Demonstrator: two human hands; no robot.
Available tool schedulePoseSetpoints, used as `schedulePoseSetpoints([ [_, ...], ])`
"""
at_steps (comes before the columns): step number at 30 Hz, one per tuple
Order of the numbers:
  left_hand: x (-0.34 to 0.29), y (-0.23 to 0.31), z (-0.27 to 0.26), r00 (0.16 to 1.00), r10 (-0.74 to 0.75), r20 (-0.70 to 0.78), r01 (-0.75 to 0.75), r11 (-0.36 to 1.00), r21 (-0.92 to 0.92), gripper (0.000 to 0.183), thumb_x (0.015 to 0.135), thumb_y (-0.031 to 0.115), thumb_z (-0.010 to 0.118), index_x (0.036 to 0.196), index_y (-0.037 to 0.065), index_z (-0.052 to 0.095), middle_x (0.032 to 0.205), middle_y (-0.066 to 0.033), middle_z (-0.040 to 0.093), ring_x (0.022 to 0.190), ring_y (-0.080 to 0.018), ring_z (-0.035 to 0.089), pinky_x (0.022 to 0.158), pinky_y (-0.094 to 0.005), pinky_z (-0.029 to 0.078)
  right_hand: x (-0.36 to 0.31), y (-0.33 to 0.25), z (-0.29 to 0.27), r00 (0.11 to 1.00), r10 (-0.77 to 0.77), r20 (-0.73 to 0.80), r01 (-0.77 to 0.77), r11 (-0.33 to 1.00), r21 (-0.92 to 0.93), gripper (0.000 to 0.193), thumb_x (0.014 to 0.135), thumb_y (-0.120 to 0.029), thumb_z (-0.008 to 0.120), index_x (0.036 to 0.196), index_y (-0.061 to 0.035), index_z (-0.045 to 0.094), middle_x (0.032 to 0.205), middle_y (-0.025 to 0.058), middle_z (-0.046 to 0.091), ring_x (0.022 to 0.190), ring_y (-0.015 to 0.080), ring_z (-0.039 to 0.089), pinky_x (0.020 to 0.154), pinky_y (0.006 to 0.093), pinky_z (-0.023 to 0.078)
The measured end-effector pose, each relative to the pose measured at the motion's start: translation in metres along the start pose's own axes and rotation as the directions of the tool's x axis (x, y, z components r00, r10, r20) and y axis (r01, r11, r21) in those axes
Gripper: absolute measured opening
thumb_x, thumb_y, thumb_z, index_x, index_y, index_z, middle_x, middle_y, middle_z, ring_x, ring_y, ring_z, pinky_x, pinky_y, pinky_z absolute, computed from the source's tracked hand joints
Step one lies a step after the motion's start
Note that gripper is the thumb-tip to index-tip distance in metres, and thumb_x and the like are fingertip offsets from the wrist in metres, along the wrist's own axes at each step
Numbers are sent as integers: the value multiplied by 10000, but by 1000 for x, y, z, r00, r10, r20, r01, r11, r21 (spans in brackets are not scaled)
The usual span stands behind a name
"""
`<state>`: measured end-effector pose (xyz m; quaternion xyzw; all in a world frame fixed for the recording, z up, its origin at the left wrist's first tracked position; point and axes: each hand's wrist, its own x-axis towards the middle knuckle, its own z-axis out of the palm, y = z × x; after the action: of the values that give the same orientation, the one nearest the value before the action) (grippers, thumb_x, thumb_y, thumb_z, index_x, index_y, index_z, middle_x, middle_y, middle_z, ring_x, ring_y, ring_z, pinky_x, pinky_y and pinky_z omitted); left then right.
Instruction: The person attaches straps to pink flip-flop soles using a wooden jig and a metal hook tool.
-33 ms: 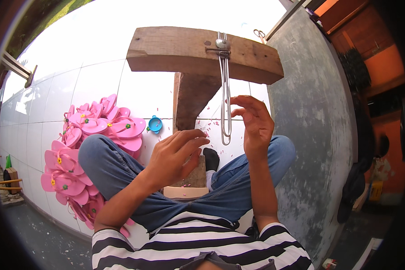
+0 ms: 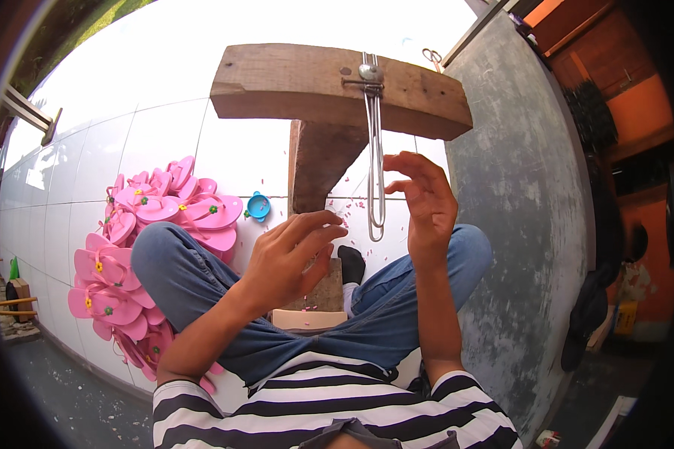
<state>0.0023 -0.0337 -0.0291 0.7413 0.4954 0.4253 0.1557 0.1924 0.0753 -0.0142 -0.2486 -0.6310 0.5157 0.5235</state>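
A bent metal rod [image 2: 375, 150] is fixed by a bolt head and nails on a wooden T-shaped stand [image 2: 292, 78], its long loop hanging toward me. Just right of the loop is my right hand [image 2: 428, 206], fingers curved and apart, with nothing visible in them; whether a fingertip touches the rod I cannot tell. My left hand [image 2: 288, 258] hovers left of the loop's lower end, above the base of the stand. Its fingers are bent and spread, and I see nothing held.
Pink flip-flops [image 2: 150, 209] with small flower ornaments lie piled by my left knee. Beside them sits a small blue dish [image 2: 258, 206]. Tiny pink scraps dot the white tiles [image 2: 165, 142]. Scissors [image 2: 432, 57] lie beyond the stand; a grey ledge [image 2: 517, 202] runs along the right.
Both hands have risen very slightly. The stand, the metal rod and the flip-flops have stayed in place.
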Motion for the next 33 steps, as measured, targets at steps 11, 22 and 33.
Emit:
schedulePoseSetpoints([
  [11,25,5,-10,881,-24,-472,-102,966,-239,235,849,-74,544,1071,-7,586,1158,-191,595,928,-211,610,767,-304,494,22,-4,13,993,111,46,-107,992,-72,601,953,-171,637,1463,-8,364,1443,179,463,1363,278,421,1040,417,431],
  [22,27,-5,-20,908,-168,-383,29,939,-342,171,927,32,540,1087,5,591,1166,-162,600,885,-160,613,693,-265,488,38,28,36,964,227,136,-156,903,-400,443,922,-307,657,1204,10,531,1160,166,638,1118,270,609,985,401,456],
  [33,15,-21,-18,964,-183,194,157,977,144,272,892,151,646,1136,50,584,978,-124,645,868,-303,646,729,-409,504,23,109,31,898,393,196,-302,876,-376,521,767,-275,836,1154,-37,581,1010,107,687,974,225,668,907,367,502],
])
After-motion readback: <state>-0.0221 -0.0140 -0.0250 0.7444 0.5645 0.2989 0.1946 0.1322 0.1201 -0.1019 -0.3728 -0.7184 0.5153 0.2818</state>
